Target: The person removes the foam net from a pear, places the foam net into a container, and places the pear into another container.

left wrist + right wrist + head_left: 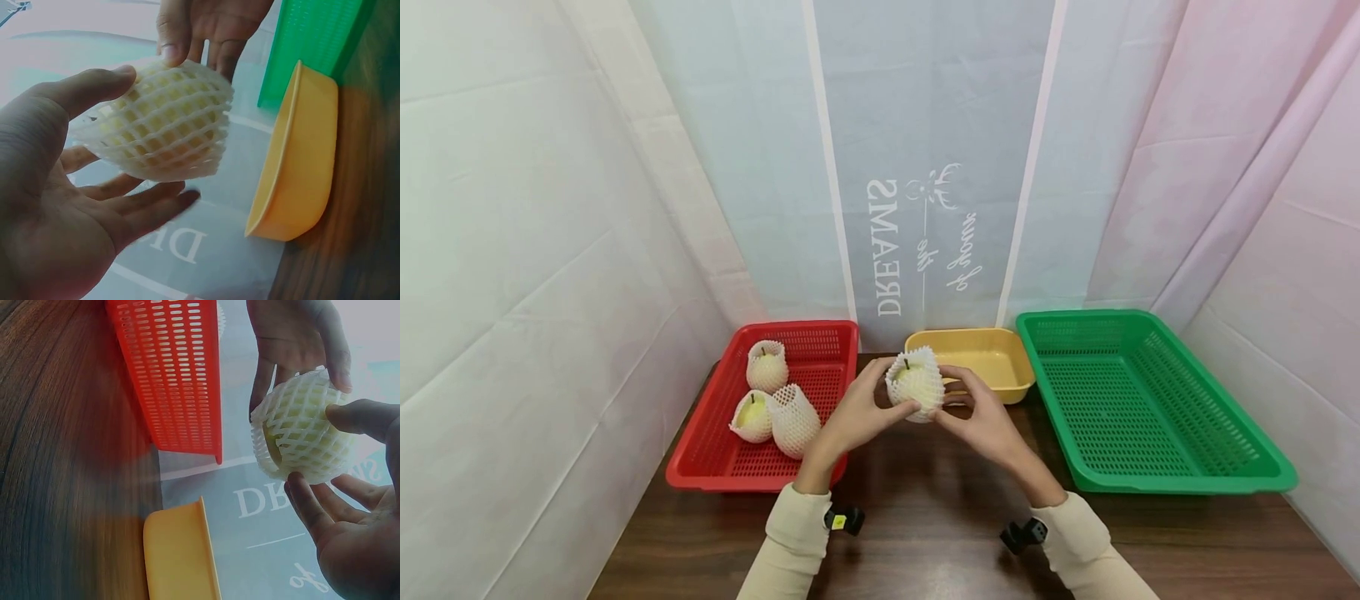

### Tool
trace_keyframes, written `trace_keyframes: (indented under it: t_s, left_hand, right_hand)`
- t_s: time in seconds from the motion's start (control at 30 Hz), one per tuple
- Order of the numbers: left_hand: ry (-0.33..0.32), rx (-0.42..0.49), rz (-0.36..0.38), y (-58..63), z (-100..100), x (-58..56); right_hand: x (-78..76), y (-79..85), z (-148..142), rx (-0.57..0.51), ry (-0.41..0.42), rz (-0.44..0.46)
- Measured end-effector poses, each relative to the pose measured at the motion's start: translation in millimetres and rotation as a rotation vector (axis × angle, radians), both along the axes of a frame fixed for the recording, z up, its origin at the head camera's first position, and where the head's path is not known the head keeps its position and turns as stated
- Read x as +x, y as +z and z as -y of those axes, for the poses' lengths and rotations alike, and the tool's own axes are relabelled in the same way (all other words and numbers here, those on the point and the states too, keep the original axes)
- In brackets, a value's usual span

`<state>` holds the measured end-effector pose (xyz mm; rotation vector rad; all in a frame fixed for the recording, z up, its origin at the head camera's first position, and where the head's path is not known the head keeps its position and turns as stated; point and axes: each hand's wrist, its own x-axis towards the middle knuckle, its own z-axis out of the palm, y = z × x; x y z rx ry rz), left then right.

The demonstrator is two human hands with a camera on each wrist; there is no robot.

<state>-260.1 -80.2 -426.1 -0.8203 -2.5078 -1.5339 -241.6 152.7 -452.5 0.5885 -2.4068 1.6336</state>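
A pale yellow pear [916, 383] in a white foam net is held up between both hands, above the dark table, its stem upward in the head view. The left hand [862, 413] grips it from the left, thumb across its near side and fingers beneath, as the left wrist view shows. From the right, the right hand [987, 418] holds the same pear, with thumb and fingertips on the net [306, 425]. Part of the fruit is hidden by the netting and fingers.
To the left, a red basket [730, 482] holds three netted pears [767, 367]. Behind the hands stands a yellow tub [1000, 367], and a green basket [1120, 408] is at the right. Printed cloth [925, 125] hangs along the back, beyond the brown wooden table [925, 533].
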Motion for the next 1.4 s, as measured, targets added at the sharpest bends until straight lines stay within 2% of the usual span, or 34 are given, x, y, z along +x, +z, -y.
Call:
trace_keyframes:
  t_s: [0.17, 0.43, 0.63, 0.9, 1.1, 1.4]
  left_hand:
    - [-0.008, 0.069, 0.050, -4.2, -5.7, 3.4]
    - [0.034, 0.090, 0.073, -11.9, -12.2, 6.6]
    - [0.047, 0.061, 0.052, -21.4, -16.5, 8.2]
    - [-0.023, 0.042, 0.022, -29.0, -22.9, 11.6]
    - [-0.011, 0.040, 0.001, -34.5, -28.4, 13.4]
    - [0.014, 0.021, -0.037, -44.6, -37.1, 18.0]
  right_hand:
    - [1.6, -1.7, -2.6, -0.007, 0.011, 0.012]
    - [3.4, -2.2, -7.6, 0.030, -0.002, -0.028]
    - [2.8, -5.5, -10.6, 0.038, -0.006, -0.032]
    - [3.1, -10.4, -15.8, 0.037, -0.016, -0.023]
    - [4.0, -12.9, -19.2, 0.041, -0.001, -0.024]
    - [5.4, -19.4, -24.9, 0.107, -0.003, -0.029]
